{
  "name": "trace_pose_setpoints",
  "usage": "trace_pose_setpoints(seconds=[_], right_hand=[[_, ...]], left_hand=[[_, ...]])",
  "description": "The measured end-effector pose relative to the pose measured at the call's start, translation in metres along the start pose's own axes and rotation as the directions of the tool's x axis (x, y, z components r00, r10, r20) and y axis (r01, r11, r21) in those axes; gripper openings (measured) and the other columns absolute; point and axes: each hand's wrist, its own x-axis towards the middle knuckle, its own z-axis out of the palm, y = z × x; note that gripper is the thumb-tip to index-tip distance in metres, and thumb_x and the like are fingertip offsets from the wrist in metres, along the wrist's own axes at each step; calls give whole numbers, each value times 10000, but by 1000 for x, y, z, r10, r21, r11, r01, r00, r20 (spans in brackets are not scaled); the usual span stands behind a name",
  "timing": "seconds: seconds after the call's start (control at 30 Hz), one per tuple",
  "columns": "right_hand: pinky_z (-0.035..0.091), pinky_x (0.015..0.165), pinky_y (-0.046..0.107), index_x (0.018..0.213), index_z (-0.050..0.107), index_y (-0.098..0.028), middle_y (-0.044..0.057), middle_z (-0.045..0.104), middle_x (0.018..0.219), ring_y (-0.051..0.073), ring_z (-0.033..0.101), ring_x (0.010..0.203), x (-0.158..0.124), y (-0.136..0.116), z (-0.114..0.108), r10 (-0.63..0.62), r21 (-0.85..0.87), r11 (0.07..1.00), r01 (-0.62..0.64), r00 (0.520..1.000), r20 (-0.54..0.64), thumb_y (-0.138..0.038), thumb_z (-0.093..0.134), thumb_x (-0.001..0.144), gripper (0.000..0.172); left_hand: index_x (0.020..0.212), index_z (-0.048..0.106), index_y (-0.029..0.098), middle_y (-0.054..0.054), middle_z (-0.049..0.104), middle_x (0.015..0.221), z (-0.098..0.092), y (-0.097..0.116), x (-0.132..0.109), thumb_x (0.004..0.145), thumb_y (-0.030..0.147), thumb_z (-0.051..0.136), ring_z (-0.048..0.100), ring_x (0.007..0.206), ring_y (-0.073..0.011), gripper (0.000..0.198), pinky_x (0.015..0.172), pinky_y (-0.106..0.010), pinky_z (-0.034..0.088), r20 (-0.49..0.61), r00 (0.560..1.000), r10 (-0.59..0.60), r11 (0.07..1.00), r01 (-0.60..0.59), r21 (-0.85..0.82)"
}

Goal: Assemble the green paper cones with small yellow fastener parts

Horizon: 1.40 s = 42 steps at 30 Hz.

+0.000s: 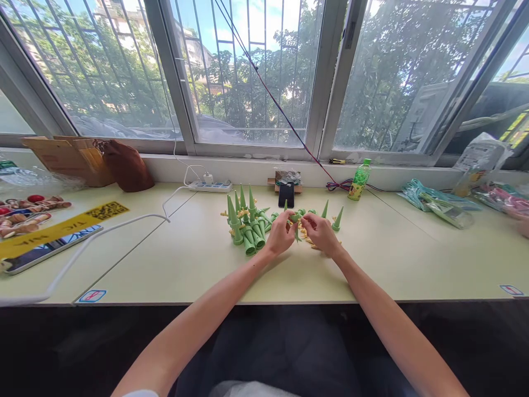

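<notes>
Over the middle of the table, my left hand (281,235) is closed on a small green plastic cone (295,217). My right hand (320,234) meets it from the other side, fingertips pinched at the cone; a small piece there is too hidden to make out. Left of my hands stands a cluster of green cones (235,225) with yellow pegs stuck in them, some upright and some lying down. Loose yellow pegs (306,240) lie beneath my right hand, partly covered. Two more upright cones (336,219) stand just beyond it to the right.
A black phone (286,194) rests against a small box behind my hands. A green-capped bottle (359,180) and a power strip (210,186) stand by the window ledge. A white cable (124,223) crosses the left side. Plastic packets (438,203) lie at the right.
</notes>
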Motion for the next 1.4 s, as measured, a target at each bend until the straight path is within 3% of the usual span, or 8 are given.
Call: trace_pose_setpoints(seconds=[0.37,1.4], right_hand=[[446,611,284,859,605,-197,39,666,721,172,586,625,0,4,2,14,18,1000,-14,1000,-18,-398,492,917,238],[401,546,276,814,592,-199,8,582,597,154,518,522,0,-6,-3,57,82,995,-52,997,-53,-460,471,925,308]], left_hand=[[988,531,183,-25,572,895,0,-2,0,875,209,528,522,593,-84,117,553,-225,469,25,999,28,1000,-28,-15],[1058,547,170,-79,545,1056,-1,5,-2,851,247,599,660,753,-105,227,559,-192,568,59,996,61,996,-56,-75]])
